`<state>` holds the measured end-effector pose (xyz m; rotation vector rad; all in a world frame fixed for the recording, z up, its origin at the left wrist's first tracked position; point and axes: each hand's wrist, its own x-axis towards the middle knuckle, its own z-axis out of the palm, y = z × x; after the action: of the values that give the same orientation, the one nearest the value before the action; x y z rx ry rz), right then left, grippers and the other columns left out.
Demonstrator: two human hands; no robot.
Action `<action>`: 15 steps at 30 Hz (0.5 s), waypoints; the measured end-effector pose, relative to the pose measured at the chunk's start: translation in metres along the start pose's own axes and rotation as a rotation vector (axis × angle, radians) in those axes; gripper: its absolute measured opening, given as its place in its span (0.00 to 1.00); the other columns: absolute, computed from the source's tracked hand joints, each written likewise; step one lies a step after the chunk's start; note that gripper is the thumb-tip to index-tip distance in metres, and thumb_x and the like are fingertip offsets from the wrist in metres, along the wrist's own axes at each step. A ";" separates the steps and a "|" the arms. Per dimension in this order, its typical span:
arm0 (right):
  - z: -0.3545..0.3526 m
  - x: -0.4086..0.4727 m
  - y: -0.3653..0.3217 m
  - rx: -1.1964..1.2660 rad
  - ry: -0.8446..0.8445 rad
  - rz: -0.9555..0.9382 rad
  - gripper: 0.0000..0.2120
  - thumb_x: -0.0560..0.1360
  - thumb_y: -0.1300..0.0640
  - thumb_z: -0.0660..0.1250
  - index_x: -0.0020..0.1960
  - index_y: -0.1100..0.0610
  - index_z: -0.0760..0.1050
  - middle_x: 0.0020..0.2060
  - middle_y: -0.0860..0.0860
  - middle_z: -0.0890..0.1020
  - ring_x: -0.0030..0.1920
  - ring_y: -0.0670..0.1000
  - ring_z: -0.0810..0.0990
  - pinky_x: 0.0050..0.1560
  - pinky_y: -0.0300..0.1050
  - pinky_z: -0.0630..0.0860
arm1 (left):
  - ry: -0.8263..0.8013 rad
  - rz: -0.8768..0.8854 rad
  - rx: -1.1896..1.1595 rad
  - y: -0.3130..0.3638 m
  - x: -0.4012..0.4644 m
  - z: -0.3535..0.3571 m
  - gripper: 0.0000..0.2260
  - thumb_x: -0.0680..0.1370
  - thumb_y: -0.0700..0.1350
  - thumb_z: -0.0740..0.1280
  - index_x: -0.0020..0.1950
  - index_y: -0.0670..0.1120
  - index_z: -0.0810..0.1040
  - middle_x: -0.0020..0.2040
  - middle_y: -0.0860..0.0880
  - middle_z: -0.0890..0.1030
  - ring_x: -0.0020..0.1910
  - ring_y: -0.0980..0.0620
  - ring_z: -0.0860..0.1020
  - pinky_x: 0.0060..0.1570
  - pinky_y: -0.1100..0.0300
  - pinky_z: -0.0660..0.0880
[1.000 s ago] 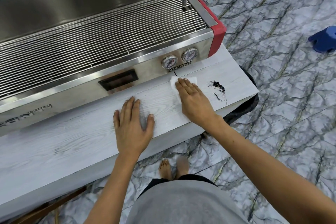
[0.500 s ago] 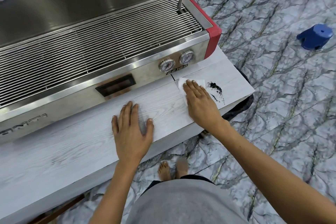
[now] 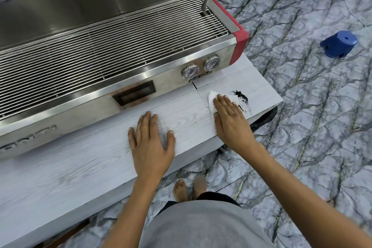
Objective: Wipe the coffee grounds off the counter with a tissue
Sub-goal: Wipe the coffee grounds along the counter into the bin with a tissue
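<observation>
Tissue (image 3: 213, 96) under right hand (image 3: 231, 121) now touches grounds (image 3: 242, 98).

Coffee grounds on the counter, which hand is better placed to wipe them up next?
The right hand. It already presses the tissue flat, with the coffee grounds just beyond the tissue's edge. The left hand lies flat on bare counter, farther away and without a tissue.

My pale wood-grain tabletop (image 3: 96, 167) carries the steel espresso machine (image 3: 104, 62) at its back, a white tissue (image 3: 213, 97) flat near the right end, and dark coffee grounds (image 3: 242, 99) touching the tissue's right edge.
</observation>
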<state>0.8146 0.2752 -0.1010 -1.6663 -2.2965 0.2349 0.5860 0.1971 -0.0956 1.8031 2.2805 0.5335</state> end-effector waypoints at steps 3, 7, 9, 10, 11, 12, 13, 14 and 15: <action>-0.002 0.000 0.000 0.004 0.007 -0.007 0.25 0.81 0.52 0.49 0.73 0.63 0.64 0.73 0.58 0.67 0.75 0.55 0.61 0.75 0.53 0.57 | -0.002 0.008 0.006 -0.001 0.000 0.000 0.30 0.80 0.59 0.54 0.77 0.44 0.63 0.79 0.46 0.61 0.79 0.48 0.56 0.78 0.43 0.48; -0.003 0.000 -0.001 0.009 0.019 0.001 0.25 0.81 0.51 0.49 0.73 0.63 0.64 0.73 0.58 0.67 0.75 0.55 0.61 0.75 0.53 0.58 | -0.006 0.017 0.004 -0.001 0.000 0.001 0.30 0.80 0.59 0.54 0.77 0.43 0.62 0.79 0.45 0.61 0.79 0.47 0.56 0.78 0.42 0.48; -0.003 0.000 -0.001 0.007 0.016 0.014 0.25 0.81 0.51 0.49 0.73 0.63 0.64 0.73 0.58 0.66 0.75 0.55 0.61 0.75 0.54 0.58 | -0.008 0.017 0.002 -0.001 0.000 0.001 0.30 0.80 0.59 0.54 0.77 0.43 0.62 0.79 0.45 0.61 0.79 0.47 0.55 0.78 0.42 0.48; -0.003 0.001 -0.001 0.008 0.014 0.020 0.25 0.81 0.51 0.49 0.74 0.63 0.64 0.73 0.58 0.66 0.75 0.55 0.61 0.75 0.54 0.58 | -0.009 0.016 0.000 -0.001 0.000 0.000 0.30 0.80 0.59 0.55 0.77 0.43 0.62 0.79 0.45 0.61 0.79 0.47 0.55 0.78 0.42 0.48; -0.002 0.001 -0.001 0.010 0.012 0.025 0.25 0.81 0.51 0.48 0.74 0.63 0.63 0.73 0.58 0.66 0.75 0.55 0.61 0.75 0.55 0.58 | -0.009 0.016 -0.002 -0.001 0.000 0.000 0.30 0.80 0.59 0.54 0.77 0.43 0.62 0.79 0.45 0.61 0.79 0.47 0.56 0.78 0.42 0.48; -0.002 0.001 -0.001 0.012 0.013 0.028 0.25 0.81 0.51 0.48 0.74 0.63 0.64 0.73 0.58 0.66 0.75 0.55 0.61 0.74 0.55 0.58 | -0.009 0.017 -0.003 -0.001 0.000 0.000 0.30 0.80 0.59 0.54 0.77 0.43 0.63 0.79 0.45 0.61 0.79 0.47 0.56 0.78 0.42 0.48; -0.002 0.000 -0.001 0.012 0.016 0.026 0.25 0.81 0.51 0.48 0.73 0.63 0.64 0.73 0.58 0.66 0.75 0.55 0.61 0.74 0.55 0.59 | -0.009 0.016 -0.005 -0.001 0.000 -0.001 0.30 0.80 0.59 0.54 0.77 0.43 0.63 0.79 0.45 0.61 0.79 0.47 0.56 0.78 0.42 0.48; -0.002 0.000 -0.001 0.011 0.021 0.019 0.25 0.81 0.51 0.48 0.73 0.63 0.64 0.73 0.58 0.66 0.75 0.55 0.61 0.74 0.55 0.59 | -0.009 0.014 -0.006 -0.001 0.000 -0.001 0.30 0.80 0.59 0.54 0.77 0.43 0.63 0.79 0.45 0.61 0.79 0.47 0.56 0.78 0.42 0.48; -0.002 0.000 0.000 0.008 0.028 0.009 0.25 0.81 0.51 0.49 0.73 0.63 0.64 0.73 0.58 0.67 0.75 0.55 0.62 0.74 0.55 0.59 | -0.009 0.013 -0.006 -0.001 0.000 -0.001 0.30 0.80 0.60 0.54 0.77 0.43 0.63 0.79 0.45 0.61 0.79 0.47 0.56 0.78 0.42 0.48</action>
<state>0.8150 0.2751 -0.0990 -1.6662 -2.2648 0.2216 0.5845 0.1967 -0.0952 1.8150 2.2603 0.5320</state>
